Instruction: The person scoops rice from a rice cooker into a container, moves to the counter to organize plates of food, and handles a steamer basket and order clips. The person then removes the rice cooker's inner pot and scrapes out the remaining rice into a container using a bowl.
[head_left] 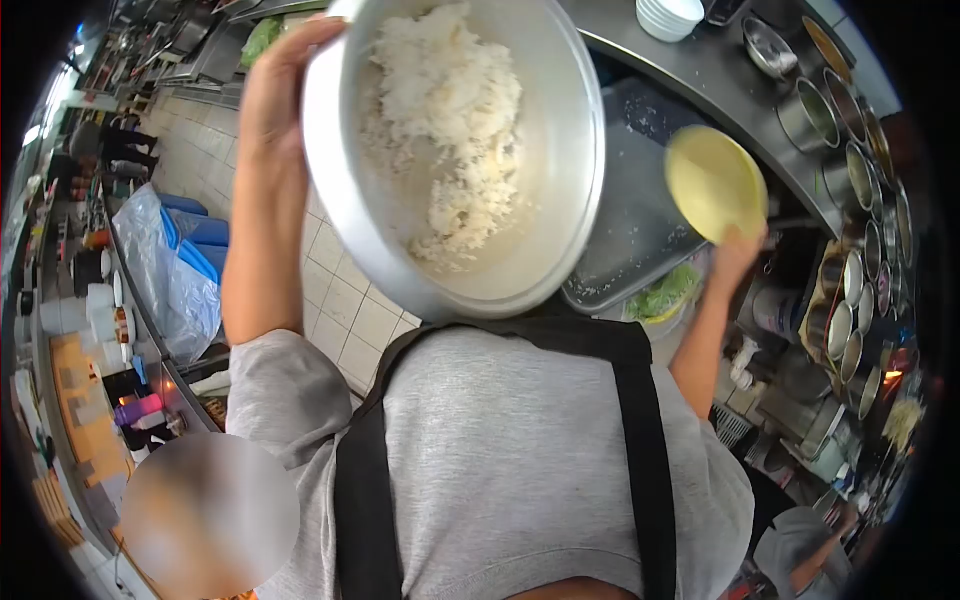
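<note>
Left hand (275,100): fingers wrapped over the rim of the metal bowl (560,130), tilted, rice (450,120) inside.
Right hand (735,255): fingers closed on the yellow plate (715,180), held on edge.
Relation: plate right of bowl, apart, above the steel desk (720,75).

You will find no readable writing here: no label, brand, number or sign can be made out on the metal bowl of rice (455,150), the yellow plate (714,182) or the steel counter (720,75).
</note>
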